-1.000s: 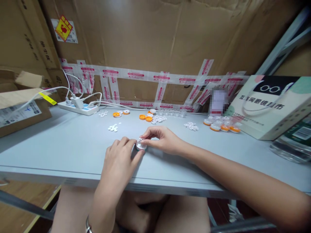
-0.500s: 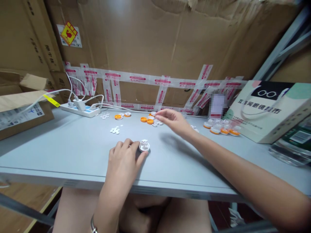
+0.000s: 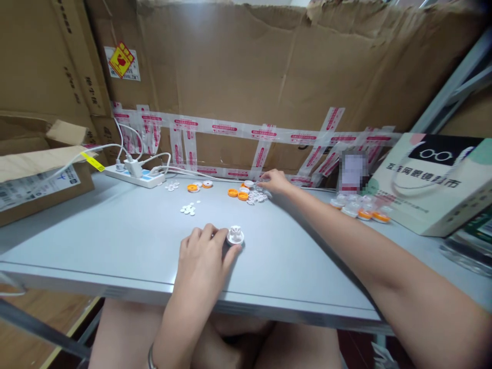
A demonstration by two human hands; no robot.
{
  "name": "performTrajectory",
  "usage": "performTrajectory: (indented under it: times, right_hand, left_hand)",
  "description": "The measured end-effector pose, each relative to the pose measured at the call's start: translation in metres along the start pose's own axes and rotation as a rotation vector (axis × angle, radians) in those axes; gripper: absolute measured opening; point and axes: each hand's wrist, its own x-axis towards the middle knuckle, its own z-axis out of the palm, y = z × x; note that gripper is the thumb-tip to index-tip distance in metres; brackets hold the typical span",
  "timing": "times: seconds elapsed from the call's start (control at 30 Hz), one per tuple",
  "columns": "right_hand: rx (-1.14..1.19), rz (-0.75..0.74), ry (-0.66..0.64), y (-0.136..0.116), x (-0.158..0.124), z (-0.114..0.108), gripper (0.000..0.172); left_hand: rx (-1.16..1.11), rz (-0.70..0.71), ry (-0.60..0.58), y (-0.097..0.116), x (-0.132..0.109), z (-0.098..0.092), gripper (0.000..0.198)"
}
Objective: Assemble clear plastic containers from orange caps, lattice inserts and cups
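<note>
My left hand (image 3: 203, 251) rests on the table with its thumb and fingers closed around a small white round plastic piece (image 3: 235, 236). That piece stands upright, its raised white centre facing up. Farther back, my right hand (image 3: 275, 182) reaches to the edge of a pile of small white and clear parts (image 3: 257, 197). Its thumb and fingers look apart, and its fingertips are small and partly blurred. Just left of this pile lie orange rings (image 3: 243, 196) and white rings (image 3: 249, 184).
Small white discs (image 3: 188, 209) lie left of centre, with more orange and white rings (image 3: 193, 188) behind. A power strip (image 3: 149, 179) with cables runs along the back. Clear-topped orange pieces (image 3: 365, 214) sit by a paper bag (image 3: 418, 205). Cardboard (image 3: 230, 61) walls the rear.
My right hand has moved back, from above the pile of parts to its far right edge. My left hand keeps its hold on the white piece. The view has shifted slightly.
</note>
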Motion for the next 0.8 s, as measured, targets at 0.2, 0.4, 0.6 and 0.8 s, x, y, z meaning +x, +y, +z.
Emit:
performTrajectory:
  times: [0.2,0.4,0.6,0.8]
  right_hand:
    - [0.375,-0.012,0.083,-0.035,-0.033,-0.031,0.034]
    - [1.01,-0.272,-0.145,-0.078,-0.121,-0.046,0.035]
    - [0.84,-0.443,-0.071,-0.087,-0.143,-0.042,0.027]
    - [0.788,-0.459,-0.126,-0.084,-0.142,-0.034,0.028]
  left_hand:
    - [-0.009,0.014,0.01,0.0,-0.001,0.001,0.023]
    - [0.008,0.026,0.006,0.0,-0.002,0.001,0.024]
    - [0.029,0.039,0.032,0.0,-0.002,0.002,0.025]
    - [0.053,0.05,0.044,0.0,-0.002,0.003,0.026]
